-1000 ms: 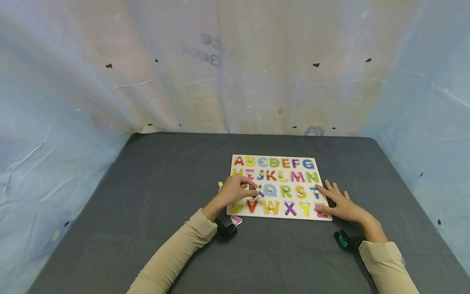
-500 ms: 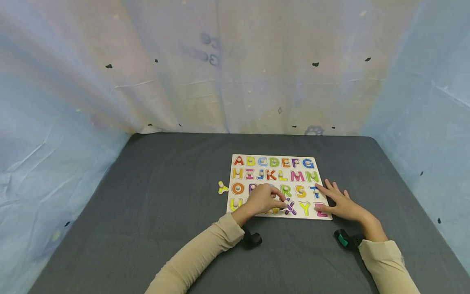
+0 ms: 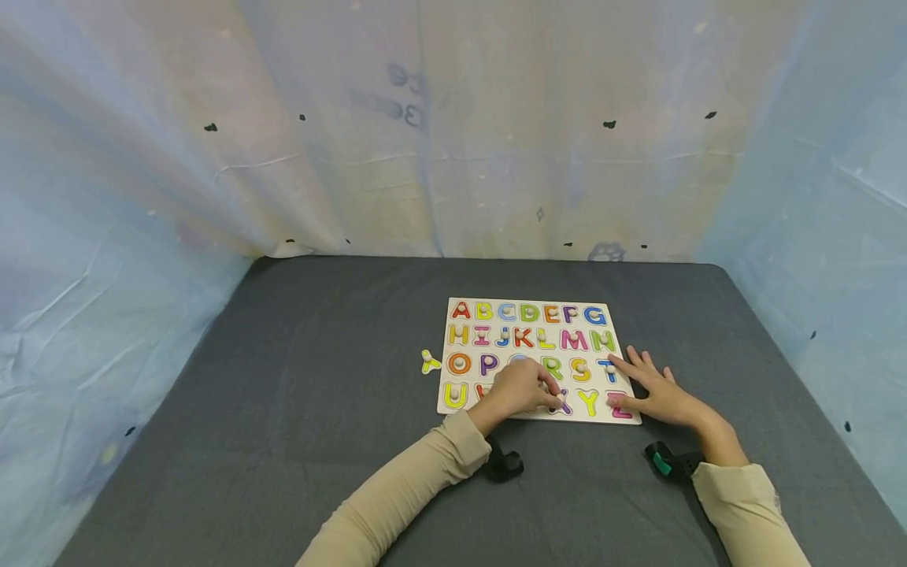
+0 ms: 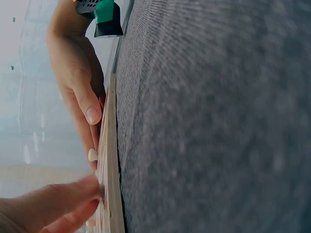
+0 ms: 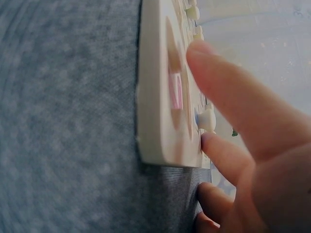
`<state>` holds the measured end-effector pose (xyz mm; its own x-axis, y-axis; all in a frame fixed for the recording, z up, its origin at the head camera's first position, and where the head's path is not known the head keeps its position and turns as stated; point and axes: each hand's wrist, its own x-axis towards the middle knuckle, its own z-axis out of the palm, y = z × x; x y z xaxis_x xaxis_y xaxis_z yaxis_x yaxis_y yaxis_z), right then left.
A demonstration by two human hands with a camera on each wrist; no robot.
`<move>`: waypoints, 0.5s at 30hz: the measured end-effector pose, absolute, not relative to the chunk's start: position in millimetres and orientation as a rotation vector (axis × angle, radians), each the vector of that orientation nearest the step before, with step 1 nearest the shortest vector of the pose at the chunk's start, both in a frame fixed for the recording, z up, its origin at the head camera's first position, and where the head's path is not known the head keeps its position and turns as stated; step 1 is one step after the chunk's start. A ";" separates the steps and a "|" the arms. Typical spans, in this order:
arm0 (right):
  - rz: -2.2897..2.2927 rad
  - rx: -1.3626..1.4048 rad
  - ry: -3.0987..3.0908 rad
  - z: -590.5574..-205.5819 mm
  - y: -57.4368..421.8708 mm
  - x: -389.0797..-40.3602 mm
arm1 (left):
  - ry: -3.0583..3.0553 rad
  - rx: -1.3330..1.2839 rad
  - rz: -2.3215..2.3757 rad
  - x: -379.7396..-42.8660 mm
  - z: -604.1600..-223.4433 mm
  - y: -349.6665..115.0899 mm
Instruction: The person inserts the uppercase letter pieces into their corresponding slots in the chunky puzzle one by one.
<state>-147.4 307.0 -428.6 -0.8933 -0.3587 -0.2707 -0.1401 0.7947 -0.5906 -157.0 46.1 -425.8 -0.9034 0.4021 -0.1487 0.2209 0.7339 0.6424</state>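
Observation:
A wooden alphabet puzzle board [image 3: 527, 325] lies flat on the table, most letters topped with small knobs. My left hand [image 3: 520, 387] reaches over its bottom row and pinches a purple letter X piece [image 3: 564, 406] at the X recess; I cannot tell whether the piece is fully seated. The hand covers the W and part of V and Q. My right hand [image 3: 662, 398] rests on the board's right edge, fingers spread beside T, thumb at the pink Z recess [image 3: 620, 409]. A yellow letter Y piece [image 3: 430, 363] lies left of the board.
The dark grey tabletop [image 3: 340, 378] surrounds the board. A pale patterned curtain [image 3: 482, 157] encloses the back and sides. Black wrist straps hold cameras, one by the left wrist [image 3: 505, 465] and one by the right [image 3: 666, 462].
My left hand has moved right and toward me, carrying the purple X from the third row to the X recess. My forearm now hides the pink piece below the board. The right hand stays still.

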 end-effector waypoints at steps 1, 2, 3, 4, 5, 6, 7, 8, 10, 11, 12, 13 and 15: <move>-0.820 -0.379 2.612 -428.6 307.2 -147.3 | 2.661 0.495 0.927 -156.8 -426.0 46.7; -0.823 -0.381 2.611 -428.6 307.3 -147.0 | 2.662 0.502 0.922 -156.6 -426.1 46.9; -0.826 -0.384 2.611 -428.6 307.4 -146.8 | 2.662 0.509 0.916 -156.6 -426.5 47.1; -0.829 -0.387 2.610 -428.5 307.4 -146.5 | 2.663 0.509 0.912 -156.7 -426.8 47.1; -0.834 -0.388 2.609 -428.5 307.4 -146.1 | 2.657 0.506 0.912 -156.6 -426.4 46.6; -0.838 -0.388 2.607 -428.4 307.3 -145.8 | 2.653 0.502 0.919 -157.0 -426.5 45.8; -0.841 -0.387 2.604 -428.3 307.1 -145.5 | 2.649 0.502 0.926 -157.3 -426.0 44.4; -0.846 -0.386 2.601 -428.2 306.9 -145.1 | 2.642 0.507 0.938 -157.8 -425.1 42.2; -0.852 -0.384 2.595 -428.1 306.6 -144.7 | 2.628 0.515 0.971 -158.9 -422.9 36.4; -0.856 -0.384 2.592 -428.1 306.5 -144.5 | 2.619 0.524 0.994 -159.7 -421.2 32.4; -0.858 -0.384 2.592 -428.1 306.6 -144.4 | 2.612 0.537 1.018 -160.8 -419.5 27.9; -0.858 -0.386 2.593 -428.1 306.8 -144.4 | 2.596 0.553 1.046 -162.1 -417.7 22.7; -0.859 -0.390 2.594 -428.2 307.3 -144.4 | 2.564 0.588 1.103 -165.4 -414.6 11.2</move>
